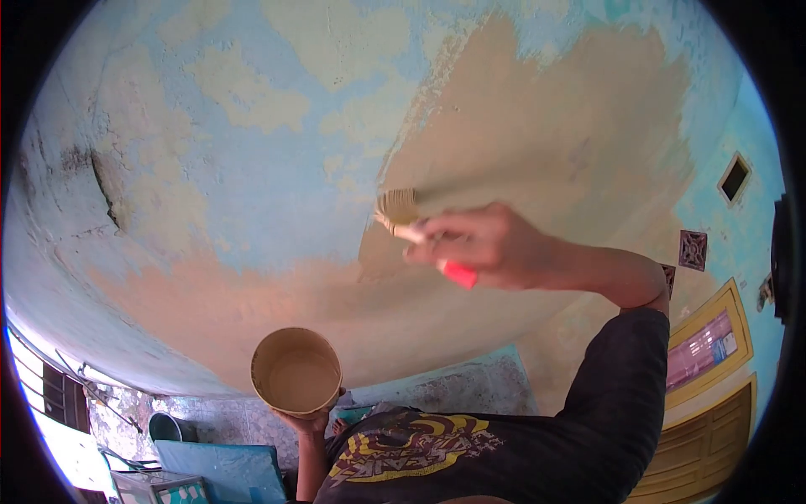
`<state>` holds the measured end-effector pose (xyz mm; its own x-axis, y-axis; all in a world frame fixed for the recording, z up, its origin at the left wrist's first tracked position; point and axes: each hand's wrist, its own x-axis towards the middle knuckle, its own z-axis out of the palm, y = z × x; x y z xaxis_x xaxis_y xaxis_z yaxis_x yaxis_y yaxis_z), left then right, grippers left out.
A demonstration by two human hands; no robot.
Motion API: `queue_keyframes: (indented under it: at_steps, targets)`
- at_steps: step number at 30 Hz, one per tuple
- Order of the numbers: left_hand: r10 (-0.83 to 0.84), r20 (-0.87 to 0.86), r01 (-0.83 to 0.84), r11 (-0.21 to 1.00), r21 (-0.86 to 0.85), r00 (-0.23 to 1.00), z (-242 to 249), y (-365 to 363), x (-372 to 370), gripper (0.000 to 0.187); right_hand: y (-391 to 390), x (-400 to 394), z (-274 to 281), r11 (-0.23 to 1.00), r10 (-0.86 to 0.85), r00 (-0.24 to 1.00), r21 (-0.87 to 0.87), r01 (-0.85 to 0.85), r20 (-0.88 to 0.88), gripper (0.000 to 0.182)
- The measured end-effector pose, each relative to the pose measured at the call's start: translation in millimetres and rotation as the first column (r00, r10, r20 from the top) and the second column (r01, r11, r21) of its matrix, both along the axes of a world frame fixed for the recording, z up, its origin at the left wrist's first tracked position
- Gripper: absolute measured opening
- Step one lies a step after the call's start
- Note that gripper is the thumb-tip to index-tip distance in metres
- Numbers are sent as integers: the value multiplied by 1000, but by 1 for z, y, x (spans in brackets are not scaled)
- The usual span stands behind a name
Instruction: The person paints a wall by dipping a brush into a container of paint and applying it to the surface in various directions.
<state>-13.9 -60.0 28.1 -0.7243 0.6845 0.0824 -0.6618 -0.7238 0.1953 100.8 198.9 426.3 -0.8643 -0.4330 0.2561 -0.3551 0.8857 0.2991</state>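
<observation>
My right hand (483, 248) is closed around the handle of a paintbrush (398, 207), whose red handle end sticks out below the fist. The bristles, coated in tan paint, are against the wall (277, 193) at the left edge of a tan painted area (554, 126). Low in the view, my left hand (304, 422) supports a round tub of tan paint (296, 371) from beneath, its fingers mostly hidden by the tub. The tub's open top faces up towards me, showing paint inside.
Old blue and cream patches cover the wall's upper left, near a dark crack (105, 191). At lower left are a blue board (222, 470) and a dark bucket (166, 427). A yellow-framed window (709, 340) and a brown wooden door (701, 441) are at right.
</observation>
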Motion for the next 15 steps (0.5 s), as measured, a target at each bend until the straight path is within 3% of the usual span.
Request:
queue_keyframes:
  at_steps: [1, 3, 5, 7, 8, 12, 13, 15]
  targets:
    - [17, -3, -17, 1000, -9, 1000, 0, 2, -1, 100, -2, -5, 24, 984, 55, 988, -159, -78, -143, 15]
    - [40, 1, -40, 999, -36, 999, -1, 2, 3, 100, 13, -7, 72, 959, -71, 946, -282, -23, -318, 19]
    - [16, 48, -14, 999, -41, 999, 4, 2, 4, 99, 37, -9, 114, 890, -188, 820, -446, -90, -540, 17]
    - [17, 87, -13, 999, -46, 996, 8, 3, 3, 99, 34, -4, 125, 998, 58, 661, 51, -29, -748, 20]
    - [27, 102, -22, 999, -50, 994, 8, 2, 4, 98, 33, -4, 127, 954, 218, 582, 296, 41, -783, 22]
    - [-33, -16, 33, 999, -11, 999, -13, -4, 2, 97, 20, -12, 10, 851, 199, 870, 520, 74, -451, 18]
    - [-24, 29, 25, 1000, -17, 999, -11, -6, 4, 97, 18, -9, -14, 816, 197, 916, 576, 44, -349, 16]
    - [17, 114, -16, 1000, -13, 993, -2, -2, 2, 98, 3, -5, -16, 972, 94, 984, 227, -59, -149, 19]
